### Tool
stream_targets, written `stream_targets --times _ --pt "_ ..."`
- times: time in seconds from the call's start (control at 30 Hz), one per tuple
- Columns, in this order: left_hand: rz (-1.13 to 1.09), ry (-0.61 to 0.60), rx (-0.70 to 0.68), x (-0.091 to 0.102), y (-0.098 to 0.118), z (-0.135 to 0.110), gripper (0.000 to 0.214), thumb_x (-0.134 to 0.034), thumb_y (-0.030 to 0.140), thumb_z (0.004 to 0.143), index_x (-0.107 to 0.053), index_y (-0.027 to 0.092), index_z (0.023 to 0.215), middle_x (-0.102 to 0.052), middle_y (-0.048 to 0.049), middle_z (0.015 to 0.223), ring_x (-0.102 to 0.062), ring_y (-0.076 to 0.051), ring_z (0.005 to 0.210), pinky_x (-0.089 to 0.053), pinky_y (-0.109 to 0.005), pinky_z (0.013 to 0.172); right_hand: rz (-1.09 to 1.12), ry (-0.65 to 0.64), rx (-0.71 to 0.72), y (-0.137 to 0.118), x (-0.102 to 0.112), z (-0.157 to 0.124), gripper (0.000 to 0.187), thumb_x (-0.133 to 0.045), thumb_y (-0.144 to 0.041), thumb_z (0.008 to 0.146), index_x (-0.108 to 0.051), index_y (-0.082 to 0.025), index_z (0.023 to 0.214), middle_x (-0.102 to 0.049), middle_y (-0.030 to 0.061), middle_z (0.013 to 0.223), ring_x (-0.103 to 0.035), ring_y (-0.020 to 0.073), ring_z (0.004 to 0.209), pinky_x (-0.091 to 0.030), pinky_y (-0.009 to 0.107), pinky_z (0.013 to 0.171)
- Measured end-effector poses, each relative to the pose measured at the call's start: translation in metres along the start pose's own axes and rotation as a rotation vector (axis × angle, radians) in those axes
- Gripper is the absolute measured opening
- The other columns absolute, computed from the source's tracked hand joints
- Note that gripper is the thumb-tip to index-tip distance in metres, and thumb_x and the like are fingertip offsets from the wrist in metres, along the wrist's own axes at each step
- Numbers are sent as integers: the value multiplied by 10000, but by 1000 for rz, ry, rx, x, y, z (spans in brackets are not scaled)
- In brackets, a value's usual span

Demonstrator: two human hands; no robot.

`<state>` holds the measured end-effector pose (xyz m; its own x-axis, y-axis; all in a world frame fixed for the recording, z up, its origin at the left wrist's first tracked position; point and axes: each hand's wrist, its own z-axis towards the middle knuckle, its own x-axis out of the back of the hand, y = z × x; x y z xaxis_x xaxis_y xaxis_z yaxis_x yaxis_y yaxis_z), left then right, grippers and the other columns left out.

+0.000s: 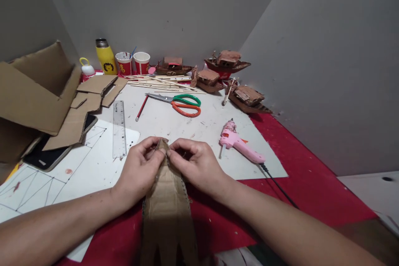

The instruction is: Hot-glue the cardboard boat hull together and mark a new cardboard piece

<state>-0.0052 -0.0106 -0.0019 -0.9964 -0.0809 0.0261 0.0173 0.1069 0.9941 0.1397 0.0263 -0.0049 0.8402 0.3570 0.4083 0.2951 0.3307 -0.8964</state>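
Two edges of the cardboard piece [167,199] meet at its far tip, where the left hand [141,170] and right hand [198,166] each pinch one side between thumb and fingers, seemingly to keep the point together, the wider end over the red surface [226,226].

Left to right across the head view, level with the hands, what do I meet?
Cardboard box, clear ruler, left hand, pointed cardboard piece, right hand, pink glue gun.

cardboard piece [168,199]: scissors [172,100] behind | glue gun [239,144] right | ruler [119,129] left
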Motion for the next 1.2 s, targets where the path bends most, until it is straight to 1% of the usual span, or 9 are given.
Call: stream_targets --times 0.13,0.3,0.47,0.53,0.6,0.73,0.97,1.07,1.2 --pt "32 -16 -13 0 1 1 177 -551 331 850 -651 190 809 -673 -6 814 -604 -178 843 -470 -261 778 -2 -1 44 4 -1 -2 157 -557 -165 823 -684 -147 733 -659 20 692 -570 125 642 -443 231 618" --pt "41 9 22 1 -3 4 233 -539 385 870 -603 196 750 -602 14 734 -554 -155 743 -451 -250 722 -37 -35 78 5 1 -4 155 -579 -169 838 -720 -141 781 -669 34 707 -600 129 664 -455 235 644" --pt "9 31 58 1 -1 5 256 -524 420 875 -586 203 754 -610 -1 744 -575 -174 758 -452 -275 727 -45 -98 -3 0 5 -7 152 -585 -220 830 -705 -127 827 -656 33 708 -565 126 611 -430 233 566" --pt "15 53 67 1 -1 6 255 -525 418 875 -590 204 753 -629 -10 761 -588 -183 776 -454 -284 742 -65 -110 -12 0 5 -8 148 -565 -198 827 -688 -131 779 -637 23 675 -545 121 600 -418 230 561" --pt "5 62 71 0 -2 6 252 -531 412 872 -600 202 752 -655 -19 787 -602 -190 807 -456 -290 764 -105 -122 20 2 4 -8 166 -540 -162 825 -663 -135 716 -609 15 645 -527 117 599 -409 232 574" --pt "-63 40 83 -2 -5 5 237 -532 380 879 -615 192 762 -700 -34 863 -626 -188 844 -462 -288 802 -109 -165 69 6 1 -7 202 -507 -127 837 -651 -140 695 -610 17 655 -541 114 611 -414 230 601" --pt "-79 47 88 -4 -1 4 227 -529 318 887 -600 188 715 -694 -8 771 -603 -151 690 -462 -244 716 -145 -136 95 6 1 -6 195 -519 -100 829 -657 -142 698 -607 29 677 -566 134 673 -431 247 660" --pt "-35 52 62 -3 2 4 290 -474 340 926 -637 195 735 -694 -11 747 -615 -167 700 -465 -249 716 -123 -134 80 6 1 -6 188 -525 -100 829 -651 -148 698 -619 31 697 -573 136 689 -434 247 664" --pt "106 88 22 0 6 2 428 -370 414 976 -691 214 776 -715 -16 789 -615 -183 738 -465 -262 778 -88 -125 72 7 0 -5 206 -537 -137 857 -640 -158 680 -630 28 690 -580 132 683 -442 247 676"
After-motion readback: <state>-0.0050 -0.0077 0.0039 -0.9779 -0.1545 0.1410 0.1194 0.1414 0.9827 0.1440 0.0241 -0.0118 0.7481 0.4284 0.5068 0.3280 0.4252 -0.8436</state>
